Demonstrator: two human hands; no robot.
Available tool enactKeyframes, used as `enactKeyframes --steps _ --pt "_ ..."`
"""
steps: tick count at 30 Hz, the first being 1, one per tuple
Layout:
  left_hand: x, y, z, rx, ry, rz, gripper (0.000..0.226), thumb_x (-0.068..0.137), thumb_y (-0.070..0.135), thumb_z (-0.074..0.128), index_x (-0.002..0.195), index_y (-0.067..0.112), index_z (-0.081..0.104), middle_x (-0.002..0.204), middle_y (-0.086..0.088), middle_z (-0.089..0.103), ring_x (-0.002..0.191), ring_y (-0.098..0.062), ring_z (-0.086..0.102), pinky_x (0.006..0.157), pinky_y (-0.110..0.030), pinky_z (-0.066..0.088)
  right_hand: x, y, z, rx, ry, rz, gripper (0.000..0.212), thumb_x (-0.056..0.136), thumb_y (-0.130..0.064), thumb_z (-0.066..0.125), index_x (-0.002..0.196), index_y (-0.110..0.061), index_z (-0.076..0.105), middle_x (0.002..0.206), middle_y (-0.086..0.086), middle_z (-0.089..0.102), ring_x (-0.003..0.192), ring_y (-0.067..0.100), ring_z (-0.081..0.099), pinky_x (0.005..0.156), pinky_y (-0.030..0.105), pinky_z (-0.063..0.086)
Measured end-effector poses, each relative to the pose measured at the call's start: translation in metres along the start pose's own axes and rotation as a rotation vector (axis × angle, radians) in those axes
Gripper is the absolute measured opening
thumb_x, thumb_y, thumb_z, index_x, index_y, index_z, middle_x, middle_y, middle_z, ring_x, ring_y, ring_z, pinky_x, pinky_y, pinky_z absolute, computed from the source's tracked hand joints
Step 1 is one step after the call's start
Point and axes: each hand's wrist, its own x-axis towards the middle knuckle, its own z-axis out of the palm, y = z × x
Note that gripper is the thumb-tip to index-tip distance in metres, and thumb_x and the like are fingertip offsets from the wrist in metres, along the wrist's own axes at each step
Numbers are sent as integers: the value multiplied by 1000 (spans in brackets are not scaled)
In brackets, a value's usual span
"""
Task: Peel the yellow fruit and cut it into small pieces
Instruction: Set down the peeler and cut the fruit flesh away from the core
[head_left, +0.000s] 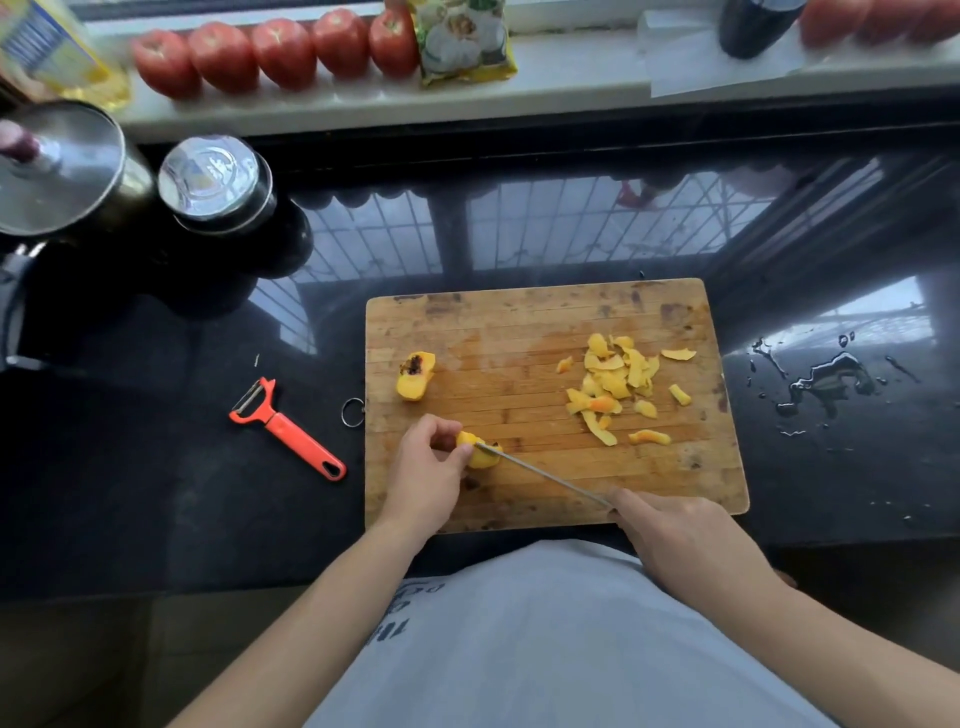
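Two hands are at work on my wooden cutting board (519, 322). My left hand (428, 467) sits near the board's front-left corner, fingers curled over a peeled piece of yellow fruit (480, 453), pinching it down against the wood. My right hand (680, 540) is at the board's front edge, closed around the handle of a knife (543, 473); the handle itself is buried in my fist, so only the thin blade shows, running from my fingers toward the left, its tip resting on top of the fruit piece.

A second piece of the fruit (415, 376), with a dark pit hollow facing up, lies near the board's left edge, apart from the one I hold. A loose heap of yellow peelings (618, 382) covers the right half of the board.

How deep the blade has gone into the fruit I cannot tell, since my fingers cover much of it.

An orange peeler (285, 428) lies on the black counter (156, 493) just left of the board. At the counter's back-left corner stand a pot with a steel lid (57, 166), cut off by the picture's edge, and a dark jar with a clear lid (215, 179); their contents are hidden. Some water (826, 382) is pooled near the counter's right edge. Red tomatoes (275, 52) line the sill behind, beside a printed bag (465, 39).
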Motion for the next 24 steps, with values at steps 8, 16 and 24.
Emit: enactKeyframes --steps 8,16,24 --pt "-1 5 2 70 -16 31 16 98 18 69 100 33 64 109 5 65 98 -17 69 85 -38 61 8 -22 -45 -88 -340 108 19 99 -19 43 99 -27 25 69 -10 39 69 26 48 51 33 27" --pt "0 6 1 91 -17 27 17 99 17 68 97 34 62 106 4 67 94 -18 70 82 -34 58 17 -30 -42 -157 -360 66 14 99 -12 39 109 -20 33 91 -2 60 71 31 57 57 36 36" --pt "3 5 -1 107 -24 -7 11 98 20 71 97 29 64 103 5 70 93 -15 71 73 -27 52 10 -18 2 -196 -92 -32 69 48 -5 90 83 -18 32 49 -1 46 25 20 40 32 24 14"
